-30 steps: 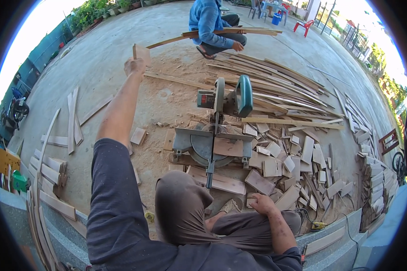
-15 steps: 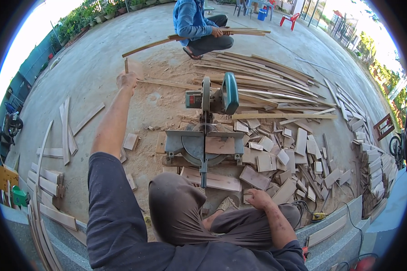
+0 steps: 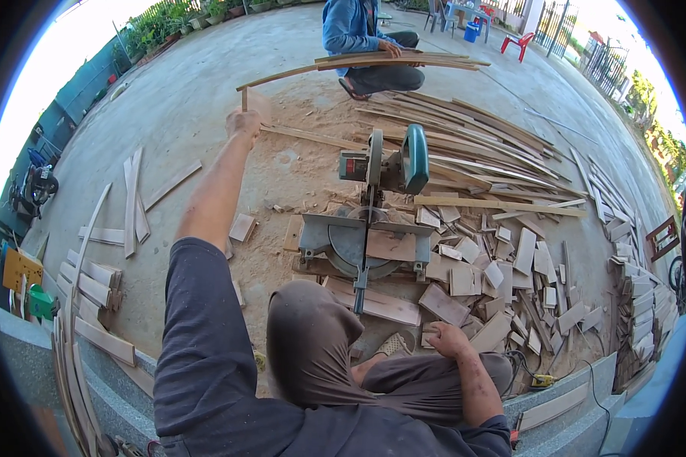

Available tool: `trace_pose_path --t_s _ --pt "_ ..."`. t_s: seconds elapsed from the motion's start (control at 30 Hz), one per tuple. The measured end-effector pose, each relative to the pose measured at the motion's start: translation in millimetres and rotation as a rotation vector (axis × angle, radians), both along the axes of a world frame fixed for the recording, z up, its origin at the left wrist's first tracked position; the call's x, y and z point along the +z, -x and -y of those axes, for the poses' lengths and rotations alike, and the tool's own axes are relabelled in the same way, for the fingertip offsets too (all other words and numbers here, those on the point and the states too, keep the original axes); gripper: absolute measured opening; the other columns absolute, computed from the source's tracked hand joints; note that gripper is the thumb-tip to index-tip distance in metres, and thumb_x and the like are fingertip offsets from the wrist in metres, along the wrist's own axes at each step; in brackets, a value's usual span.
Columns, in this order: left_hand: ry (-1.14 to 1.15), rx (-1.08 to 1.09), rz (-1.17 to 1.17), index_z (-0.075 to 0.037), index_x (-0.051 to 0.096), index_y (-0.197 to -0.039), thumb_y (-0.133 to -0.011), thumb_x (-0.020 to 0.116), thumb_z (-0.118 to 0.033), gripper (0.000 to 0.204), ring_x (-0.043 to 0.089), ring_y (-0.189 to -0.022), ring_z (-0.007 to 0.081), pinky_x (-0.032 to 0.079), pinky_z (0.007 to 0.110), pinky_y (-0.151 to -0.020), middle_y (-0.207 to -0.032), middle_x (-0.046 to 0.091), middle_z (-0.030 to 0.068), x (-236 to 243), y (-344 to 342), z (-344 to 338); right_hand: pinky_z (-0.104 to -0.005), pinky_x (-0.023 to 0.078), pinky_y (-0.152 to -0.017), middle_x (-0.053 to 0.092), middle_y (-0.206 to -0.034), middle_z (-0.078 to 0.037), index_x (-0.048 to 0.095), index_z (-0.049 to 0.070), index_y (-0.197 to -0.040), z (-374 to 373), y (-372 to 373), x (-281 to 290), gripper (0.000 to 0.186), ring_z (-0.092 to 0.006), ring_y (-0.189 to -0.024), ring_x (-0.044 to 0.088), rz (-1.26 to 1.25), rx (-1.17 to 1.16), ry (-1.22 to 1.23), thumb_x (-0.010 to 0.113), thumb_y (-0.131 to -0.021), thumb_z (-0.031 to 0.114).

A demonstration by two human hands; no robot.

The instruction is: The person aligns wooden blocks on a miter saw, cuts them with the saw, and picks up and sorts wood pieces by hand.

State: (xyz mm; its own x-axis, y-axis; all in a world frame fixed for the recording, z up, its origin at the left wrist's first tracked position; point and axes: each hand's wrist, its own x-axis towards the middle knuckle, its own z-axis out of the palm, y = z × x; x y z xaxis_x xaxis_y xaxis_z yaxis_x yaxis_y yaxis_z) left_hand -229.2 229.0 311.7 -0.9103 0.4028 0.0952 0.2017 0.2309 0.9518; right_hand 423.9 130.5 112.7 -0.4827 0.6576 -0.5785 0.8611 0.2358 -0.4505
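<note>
My left hand [image 3: 244,122] is stretched far forward at the left, closed round wood. A short upright wooden piece [image 3: 245,99] rises from the fist, and a long wooden strip [image 3: 312,136] runs from it rightward behind the miter saw [image 3: 374,190]. The saw's green-cased head is raised over its grey base, and a flat board [image 3: 391,245] lies on the base's right side. Near my right knee, my right hand [image 3: 451,340] hangs with fingers curled beside the offcuts; whether it holds anything is hidden.
A co-worker in a blue jacket [image 3: 348,30] squats beyond, holding several long slats [image 3: 404,59]. More slats [image 3: 465,145] lie behind the saw. Offcuts [image 3: 511,274] are heaped at right, beside a stacked pile [image 3: 640,297]. Boards [image 3: 103,286] lie left; sawdust [image 3: 290,183] covers the ground.
The view has shifted, so the scene sits farther right in the picture. My left hand stays at about the same distance from the saw, with the wood still in it.
</note>
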Motion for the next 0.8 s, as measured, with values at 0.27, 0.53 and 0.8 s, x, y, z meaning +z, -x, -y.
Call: trace_pose_path --t_s 0.27,0.53,0.8 --pt "0.022 0.003 -0.045 -0.001 0.068 -0.09 -0.084 0.052 -0.009 0.019 0.06 -0.052 0.0186 0.043 0.036 -0.045 -0.069 0.065 0.0119 -10.3 -13.4 -3.9 -0.0453 0.051 -0.096 0.07 -0.112 -0.02 0.062 0.01 -0.128 -0.4 -1.5 -5.0 0.052 -0.0373 -0.11 0.065 0.013 0.001 -0.014 0.068 -0.084 0.036" --pt "-0.007 0.008 -0.02 0.0 0.068 -0.09 -0.085 0.051 -0.008 0.019 0.061 -0.053 0.02 0.045 0.037 -0.047 -0.07 0.065 0.0126 -14.9 14.5 -11.5 -0.0454 0.05 -0.097 0.069 -0.115 -0.02 0.062 0.011 -0.13 -0.3 3.1 1.7 0.053 -0.0375 -0.111 0.064 0.02 0.033 -0.01 0.067 -0.084 0.035" --pt "0.013 0.037 -0.04 -0.001 0.069 -0.091 -0.085 0.05 -0.009 0.022 0.064 -0.058 0.0207 0.047 0.037 -0.05 -0.075 0.067 0.0145 -6.0 1.3 -18.3 -0.045 0.05 -0.097 0.069 -0.115 -0.019 0.062 0.011 -0.129 -0.7 -2.7 2.0 0.052 -0.0369 -0.111 0.064 0.022 -0.014 -0.001 0.067 -0.083 0.035"
